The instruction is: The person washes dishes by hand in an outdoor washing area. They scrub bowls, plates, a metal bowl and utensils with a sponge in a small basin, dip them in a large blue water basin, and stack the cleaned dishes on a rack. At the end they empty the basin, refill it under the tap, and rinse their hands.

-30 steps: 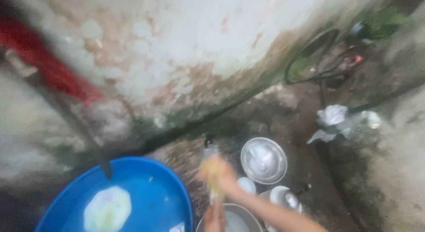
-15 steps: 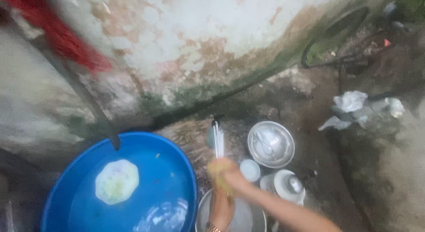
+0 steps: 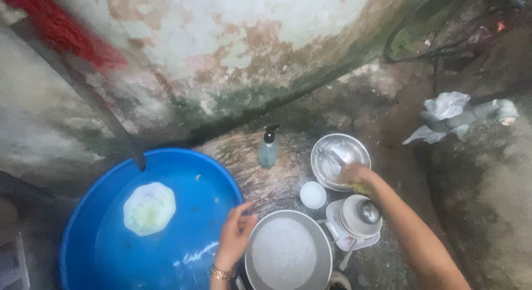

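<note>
My right hand reaches into a steel bowl on the wet ground, closed on a yellow sponge. My left hand, with a bracelet at the wrist, hovers with fingers apart between the rim of a big blue tub and a round metal pan filled with foamy water. A white plate floats in the tub's water. A pump bottle of soap stands behind the pan.
A small white bowl and a stack of white dishes topped by a steel cup sit beside the pan. A black hose runs into the tub. A stained wall stands behind. A crumpled plastic bag lies at right.
My right hand has moved with the sponge from near the pump bottle rightwards into the steel bowl. My left hand has come into view by the tub rim.
</note>
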